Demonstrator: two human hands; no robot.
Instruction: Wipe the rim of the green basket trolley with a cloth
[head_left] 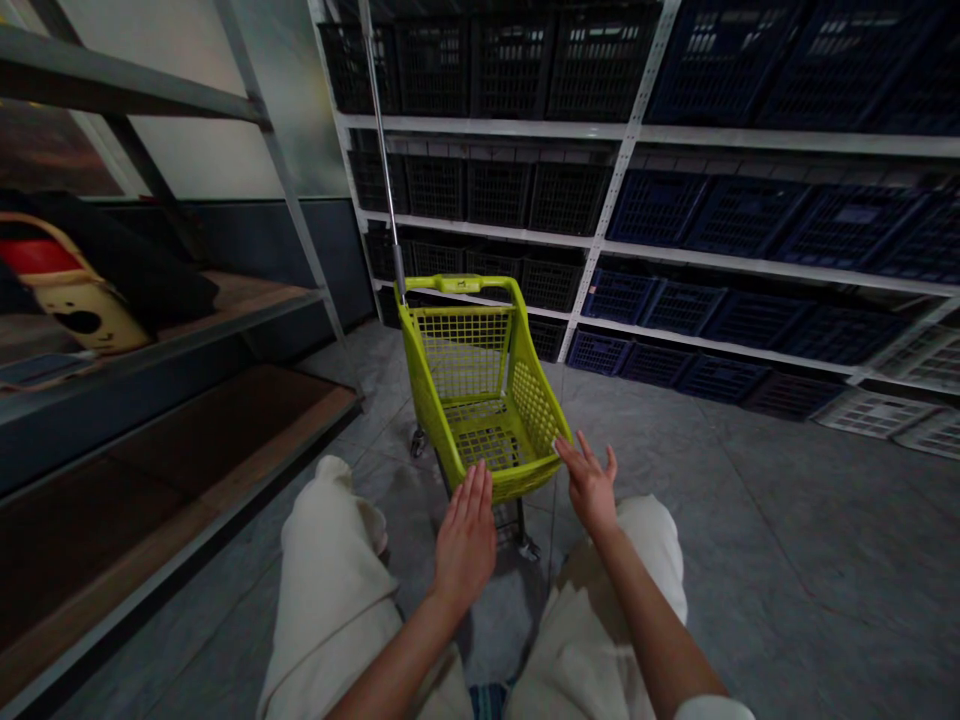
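A lime-green plastic shopping cart (480, 400) with mesh sides stands on small wheels straight ahead, between my knees. A thin metal pole (384, 150) rises from its far corner. My left hand (465, 535) hangs open, palm down, with its fingertips at the near rim of the basket. My right hand (589, 485) is open with its fingers spread, and a fingertip meets the near right corner of the rim. Neither hand holds anything.
Metal shelves on the right hold rows of black and dark blue plastic crates (570, 185). Low shelving at the left bears a yellow and red object (75, 285) and a dark cloth. My cream trousers (330, 590) fill the bottom of the view above a grey tiled floor (750, 520).
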